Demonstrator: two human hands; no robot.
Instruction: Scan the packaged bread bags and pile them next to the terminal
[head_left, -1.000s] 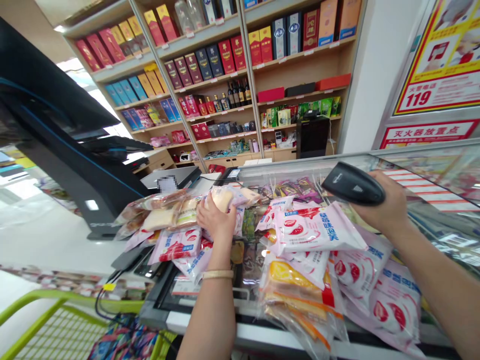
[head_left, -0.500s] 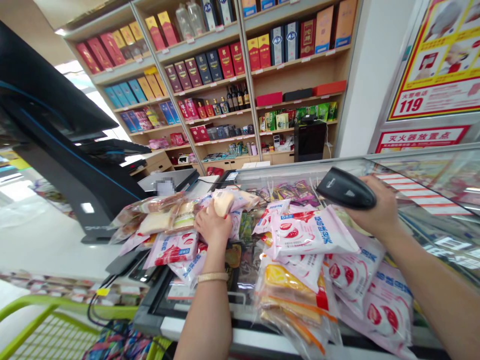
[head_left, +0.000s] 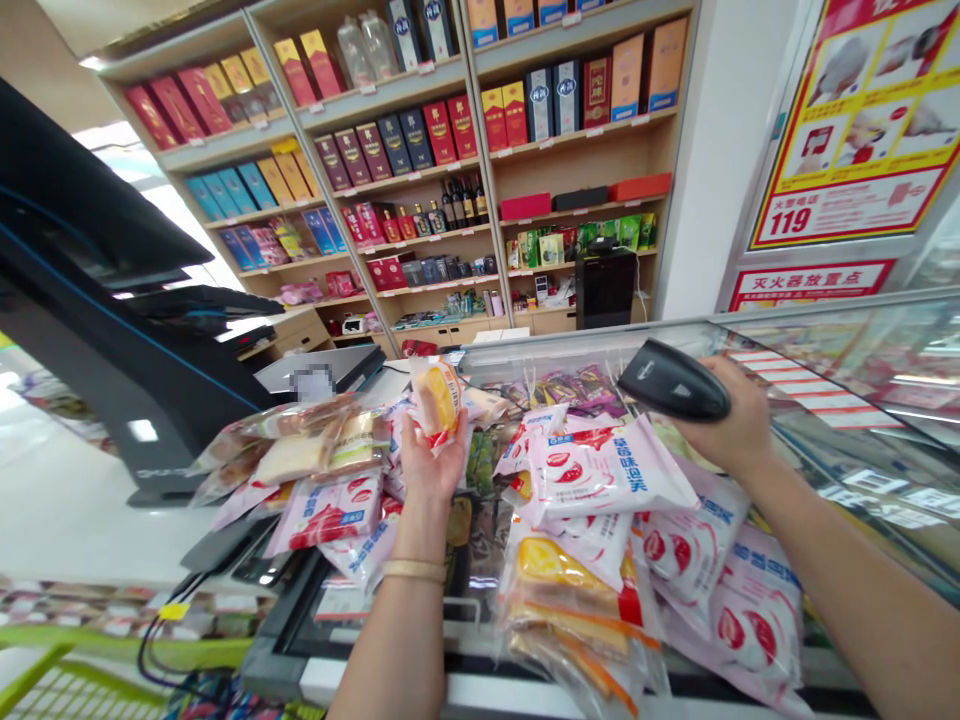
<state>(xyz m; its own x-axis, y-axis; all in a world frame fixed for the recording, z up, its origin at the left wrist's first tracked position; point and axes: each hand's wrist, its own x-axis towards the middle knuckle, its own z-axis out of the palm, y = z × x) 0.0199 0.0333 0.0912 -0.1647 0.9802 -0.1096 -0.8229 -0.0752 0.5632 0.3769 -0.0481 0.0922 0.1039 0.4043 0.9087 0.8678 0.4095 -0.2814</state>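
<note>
In my left hand point(head_left: 435, 465) is a small packaged bread point(head_left: 437, 397), its clear wrapper printed yellow, orange and red, held up palm side toward me. My right hand point(head_left: 731, 425) grips a black barcode scanner point(head_left: 671, 380), its head pointing left over the goods. Under the scanner lies a heap of pink-and-white snack packets point(head_left: 592, 470) with red pictures and blue lettering. A clear bag of sliced bread point(head_left: 562, 600) rests in front of them. Left of my left hand are more pink packets point(head_left: 330, 510) and bagged bread point(head_left: 300, 455).
A dark checkout terminal point(head_left: 135, 330) stands on the white counter point(head_left: 67, 510) at the left. Below it is a green shopping cart point(head_left: 60, 680). The packets lie on a glass-topped case point(head_left: 480, 610). Shelves of boxes and bottles point(head_left: 420, 140) rise behind.
My left hand has lifted the packaged bread from the pile and turned it so its printed side shows. The scanner stays in my right hand, and the view has shifted slightly.
</note>
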